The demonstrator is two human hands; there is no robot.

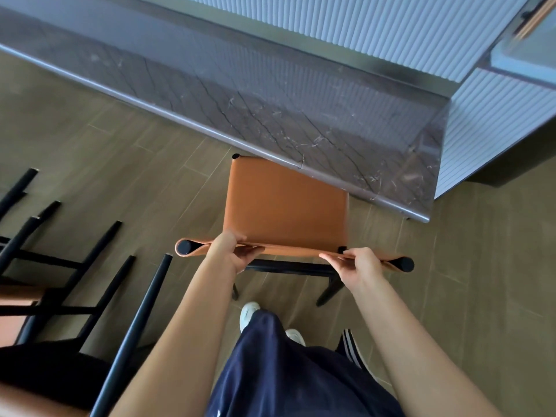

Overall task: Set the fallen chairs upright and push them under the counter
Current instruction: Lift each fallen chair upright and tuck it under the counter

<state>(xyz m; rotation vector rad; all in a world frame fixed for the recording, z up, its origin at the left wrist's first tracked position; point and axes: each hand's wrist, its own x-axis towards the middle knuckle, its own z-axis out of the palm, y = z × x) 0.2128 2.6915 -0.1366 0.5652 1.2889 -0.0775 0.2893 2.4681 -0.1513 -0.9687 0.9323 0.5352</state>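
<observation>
An orange chair [285, 206] with black legs stands upright in the middle of the frame. The far edge of its seat meets the rim of the dark marble counter [270, 100], which runs across the upper half. The left hand [228, 251] and the right hand [358, 263] each grip the top of the backrest, fingers curled over it. At the lower left, fallen chairs [75, 266] lie on the wooden floor [90, 130], black legs pointing up and to the right.
</observation>
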